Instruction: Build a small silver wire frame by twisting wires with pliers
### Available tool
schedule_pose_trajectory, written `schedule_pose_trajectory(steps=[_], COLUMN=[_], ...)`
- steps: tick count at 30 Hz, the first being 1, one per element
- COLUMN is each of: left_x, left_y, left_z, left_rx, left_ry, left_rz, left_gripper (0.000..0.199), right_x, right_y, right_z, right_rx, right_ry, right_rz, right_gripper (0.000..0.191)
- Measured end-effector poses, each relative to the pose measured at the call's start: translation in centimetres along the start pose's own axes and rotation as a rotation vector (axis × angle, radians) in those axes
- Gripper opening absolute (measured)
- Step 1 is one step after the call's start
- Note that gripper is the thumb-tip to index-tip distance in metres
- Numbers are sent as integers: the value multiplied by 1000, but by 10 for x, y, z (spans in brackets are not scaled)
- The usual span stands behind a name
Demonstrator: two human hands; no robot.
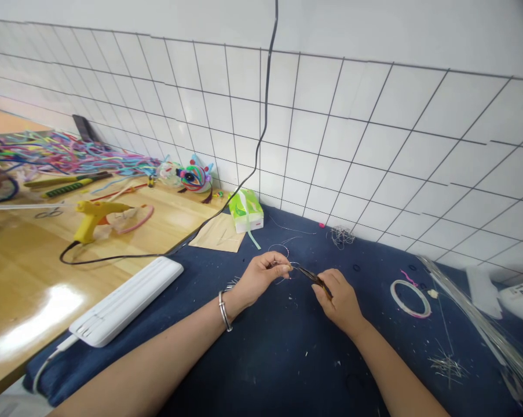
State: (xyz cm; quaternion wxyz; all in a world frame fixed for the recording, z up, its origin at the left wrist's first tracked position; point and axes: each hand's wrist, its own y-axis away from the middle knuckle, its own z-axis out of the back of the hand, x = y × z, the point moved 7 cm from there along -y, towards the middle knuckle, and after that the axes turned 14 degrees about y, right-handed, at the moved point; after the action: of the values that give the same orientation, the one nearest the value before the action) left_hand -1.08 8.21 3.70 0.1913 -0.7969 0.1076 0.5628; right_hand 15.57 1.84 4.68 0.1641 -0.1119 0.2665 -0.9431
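Note:
My left hand [261,277], with a silver bangle at the wrist, pinches a thin wire [278,249] that loops up behind the fingers. My right hand [340,298] is closed around the handles of a pair of pliers [311,276]. The pliers' dark jaws point left and meet the wire just beside my left fingertips. Whether the jaws are fully closed on it is too small to tell. Both hands are above a dark blue cloth [296,359].
A white power bank [126,301] lies at left, near a yellow glue gun [91,220]. Behind are a green tissue pack [246,208] and tangled wire [342,236]. At right lie a tape roll [411,299], wire scraps [447,366] and long wires [474,318]. A black cable hangs along the wall.

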Motion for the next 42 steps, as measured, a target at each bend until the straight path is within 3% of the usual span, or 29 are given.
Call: schedule_pose_trajectory(steps=[9, 24, 30, 35, 38, 42], left_x=[-1, 0, 4, 7, 11, 20], left_y=[0, 0, -3, 2, 9, 18], left_z=[-1, 0, 9, -2, -13, -26], left_rx=[18, 24, -80, -4, 72, 163], left_ry=[-68, -3, 47, 73, 71, 86], left_rz=[-34, -6, -6, 67, 121, 194], left_gripper=[15, 15, 18, 19, 20, 21], right_x=[6, 7, -19, -30, -16, 12], right_y=[0, 0, 4, 2, -2, -5], right_z=[2, 0, -17, -20, -3, 10], right_rx=[-26, 47, 76, 125, 36, 31], right_ry=[22, 3, 116, 234, 125, -182], right_rz=[47, 39, -100, -184, -172, -89], right_gripper=[14, 14, 21, 30, 26, 21])
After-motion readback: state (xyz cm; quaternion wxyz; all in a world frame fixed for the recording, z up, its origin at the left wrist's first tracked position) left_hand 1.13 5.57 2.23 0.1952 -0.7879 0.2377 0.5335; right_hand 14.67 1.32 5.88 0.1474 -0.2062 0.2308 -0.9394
